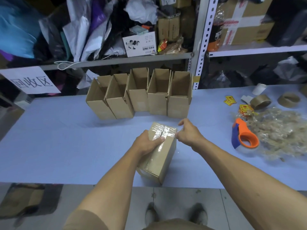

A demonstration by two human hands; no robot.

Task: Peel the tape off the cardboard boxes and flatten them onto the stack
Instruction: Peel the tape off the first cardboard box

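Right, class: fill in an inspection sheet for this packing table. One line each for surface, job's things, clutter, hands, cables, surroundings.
Surface: table under a pale blue cover.
Job's things: taped box upright near the front edge, clear tape over its top; five open boxes in a row behind it.
Clutter: tape dispenser, peeled tape heap, two brown tape rolls, yellow stickers on the right.
Hands: left hand holds the box top; right hand pinches at the tape on its right edge.
Cables: white cord hanging off the shelf.
Surroundings: metal shelving crammed with bags and cartons; paper sign at left.
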